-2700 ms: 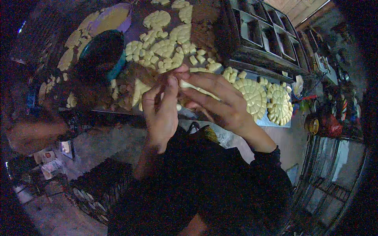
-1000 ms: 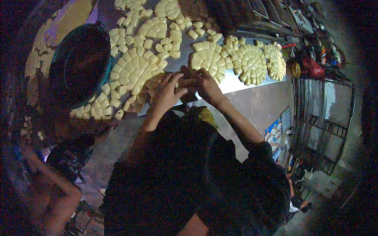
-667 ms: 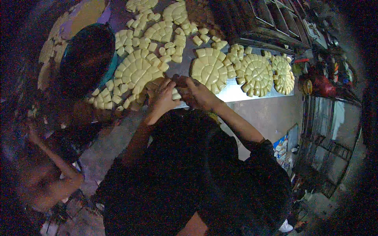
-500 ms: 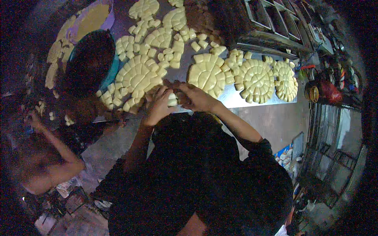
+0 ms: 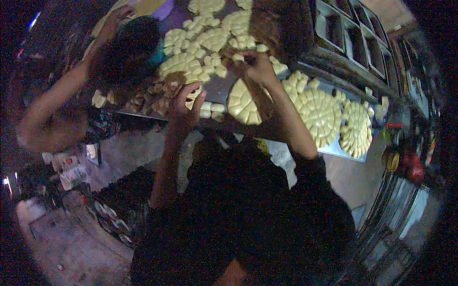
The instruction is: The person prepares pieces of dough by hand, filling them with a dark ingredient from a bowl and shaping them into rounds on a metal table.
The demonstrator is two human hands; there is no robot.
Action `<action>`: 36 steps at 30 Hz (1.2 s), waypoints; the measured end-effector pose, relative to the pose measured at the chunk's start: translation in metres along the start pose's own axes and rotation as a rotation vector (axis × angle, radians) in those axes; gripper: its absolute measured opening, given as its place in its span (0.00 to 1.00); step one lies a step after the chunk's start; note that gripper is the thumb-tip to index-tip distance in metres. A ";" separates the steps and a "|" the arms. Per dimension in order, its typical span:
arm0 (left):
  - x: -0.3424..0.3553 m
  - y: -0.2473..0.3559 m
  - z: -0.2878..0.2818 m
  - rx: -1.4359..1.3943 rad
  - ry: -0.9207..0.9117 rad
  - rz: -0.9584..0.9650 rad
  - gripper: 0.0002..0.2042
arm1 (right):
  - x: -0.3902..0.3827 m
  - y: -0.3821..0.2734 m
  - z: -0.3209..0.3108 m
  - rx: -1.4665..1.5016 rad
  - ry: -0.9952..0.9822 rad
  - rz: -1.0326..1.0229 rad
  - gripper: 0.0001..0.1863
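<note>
Pale dough pieces lie on a dark table, some grouped into round, scored slabs. My left hand (image 5: 185, 106) is at the table's near edge, its fingers and thumb curled around a dough piece (image 5: 192, 98). Beside it sits a short row of whiter dough pieces (image 5: 210, 110). My right hand (image 5: 257, 66) reaches farther over the table, its fingertips closed at a small dough piece (image 5: 237, 57). Under my right forearm is a round dough slab (image 5: 242, 102), partly hidden. Two more round slabs, a nearer one (image 5: 316, 114) and a farther-right one (image 5: 357, 127), lie to the right.
Another person's arm (image 5: 59, 107) stretches across the left side toward the far table. Near it is a dark rounded shape with a teal edge (image 5: 156, 55). A dark rack with square compartments (image 5: 329, 24) stands at the far right. A red object (image 5: 412, 169) is beyond the table's right end.
My hands have parted: the right moved away and up to farther dough, while the left stays by the near edge. The other person's arm has swung up toward the far left. The view has shifted.
</note>
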State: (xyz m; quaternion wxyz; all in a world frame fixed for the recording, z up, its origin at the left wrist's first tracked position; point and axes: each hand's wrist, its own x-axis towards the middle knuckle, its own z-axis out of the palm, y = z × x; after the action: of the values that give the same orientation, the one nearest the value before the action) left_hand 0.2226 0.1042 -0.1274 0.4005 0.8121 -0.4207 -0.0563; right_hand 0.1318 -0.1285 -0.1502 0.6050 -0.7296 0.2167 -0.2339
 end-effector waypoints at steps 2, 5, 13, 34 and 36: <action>0.009 0.021 0.006 -0.181 0.155 -0.002 0.14 | -0.024 -0.026 0.004 0.360 -0.025 0.179 0.16; 0.023 0.047 0.012 -0.384 0.282 -0.033 0.12 | -0.042 -0.063 0.010 0.262 -0.104 -0.035 0.14; 0.053 0.059 -0.022 -0.608 0.348 -0.076 0.13 | -0.018 -0.115 0.050 0.333 -0.007 -0.088 0.12; 0.233 -0.153 -0.097 -1.441 0.734 -0.291 0.39 | 0.283 -0.141 0.253 0.141 -0.393 0.005 0.21; 0.224 -0.172 -0.105 -1.358 0.687 -0.224 0.32 | 0.363 -0.109 0.257 -0.281 -0.484 -0.461 0.16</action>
State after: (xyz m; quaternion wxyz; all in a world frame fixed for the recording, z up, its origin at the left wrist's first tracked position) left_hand 0.5207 0.0608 -0.1219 0.9114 0.3976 -0.0609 -0.0872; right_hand 0.5801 -0.1263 -0.0549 0.4639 -0.8696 -0.0732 -0.1526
